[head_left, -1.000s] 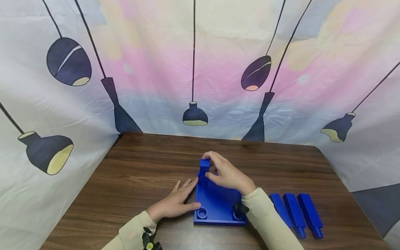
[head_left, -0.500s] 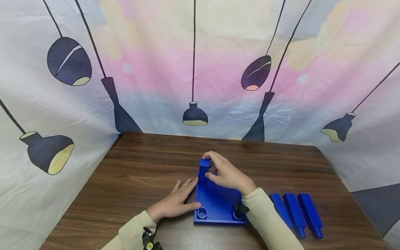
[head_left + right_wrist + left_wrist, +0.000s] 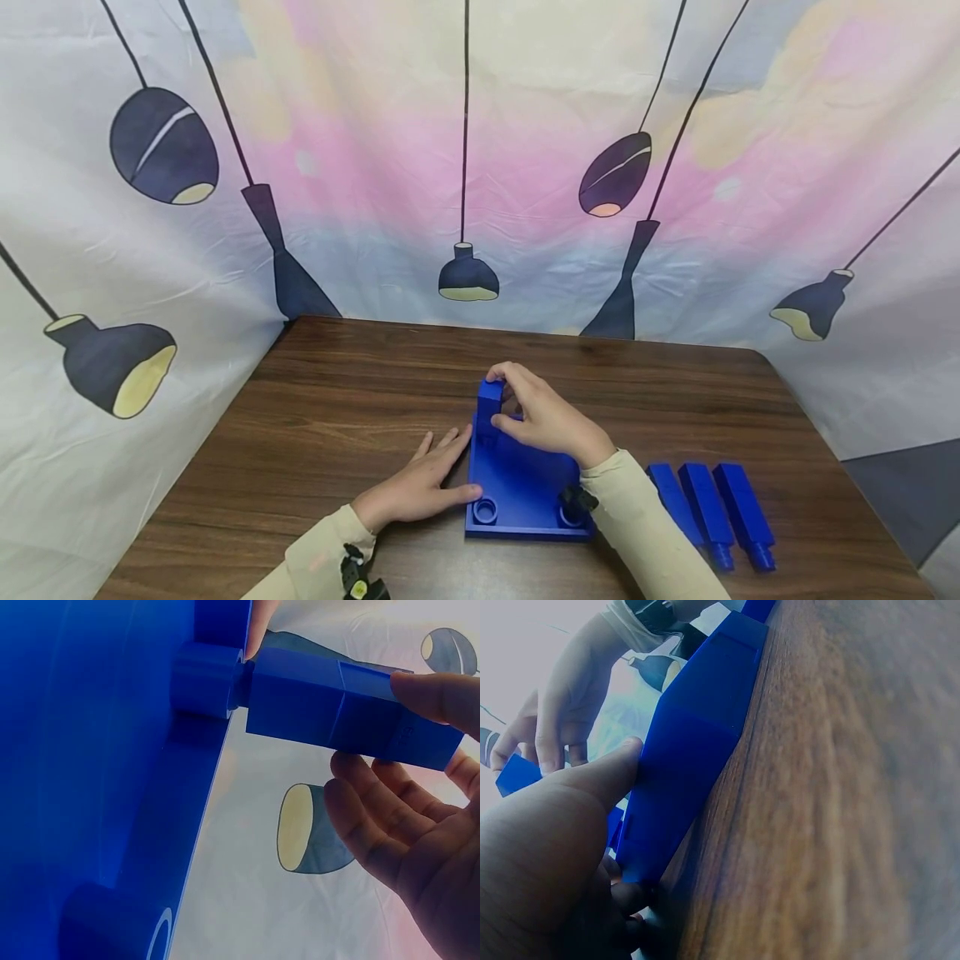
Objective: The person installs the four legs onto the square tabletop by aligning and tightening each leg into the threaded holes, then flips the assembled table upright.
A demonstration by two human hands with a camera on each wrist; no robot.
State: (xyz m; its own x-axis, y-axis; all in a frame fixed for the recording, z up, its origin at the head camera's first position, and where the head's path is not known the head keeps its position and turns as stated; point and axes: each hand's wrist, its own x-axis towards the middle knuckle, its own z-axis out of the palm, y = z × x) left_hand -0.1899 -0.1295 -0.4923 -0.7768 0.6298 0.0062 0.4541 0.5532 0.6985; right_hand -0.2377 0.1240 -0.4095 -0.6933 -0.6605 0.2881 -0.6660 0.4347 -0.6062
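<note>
A blue plastic panel (image 3: pixel 525 479) with a raised rim and round corner sockets lies on the table. My left hand (image 3: pixel 420 492) rests along its left edge, fingers spread, the thumb over the rim near the front left socket (image 3: pixel 485 512). At the far left corner my right hand (image 3: pixel 555 425) holds a square blue leg (image 3: pixel 489 402) upright by its upper part, between thumb and fingers. In the right wrist view the leg (image 3: pixel 300 697) lines up with the corner socket (image 3: pixel 206 679); part of its narrow neck shows between them. The right forearm partly covers the front right socket (image 3: pixel 572 517).
Three more blue legs (image 3: pixel 705 508) with threaded ends lie side by side to the right of the panel, the nearest partly behind the right sleeve (image 3: pixel 645 517). The wooden table (image 3: pixel 360 383) meets a fabric backdrop (image 3: pixel 375 275) printed with lamps.
The top of the leg has shifted very slightly to the left within my right hand's grip. Both hands keep nearly the same place, and the panel stays put.
</note>
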